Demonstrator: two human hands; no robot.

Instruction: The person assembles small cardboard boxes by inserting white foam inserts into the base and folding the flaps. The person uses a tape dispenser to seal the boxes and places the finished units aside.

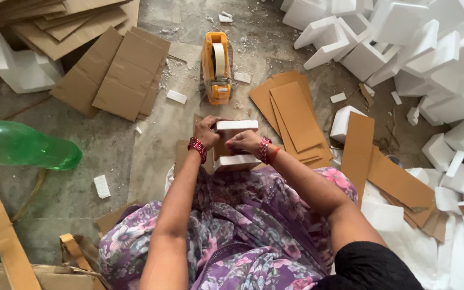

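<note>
Concrete floor [108, 145] bears cardboard sheets [116, 75], foam blocks [430, 48], tape dispenser [216, 67].

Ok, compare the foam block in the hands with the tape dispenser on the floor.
The foam block is white; the tape dispenser is orange-yellow. The block is gripped by the left hand and right hand, over cardboard; the dispenser stands untouched on the floor beyond them. The block is a plain slab; the dispenser carries a tape roll. Both lie straight ahead of the person.

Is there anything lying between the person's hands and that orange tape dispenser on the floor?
Nothing visible: both hands grip the foam-and-cardboard piece, and only bare floor with small foam crumbs lies before the tape dispenser.
</note>
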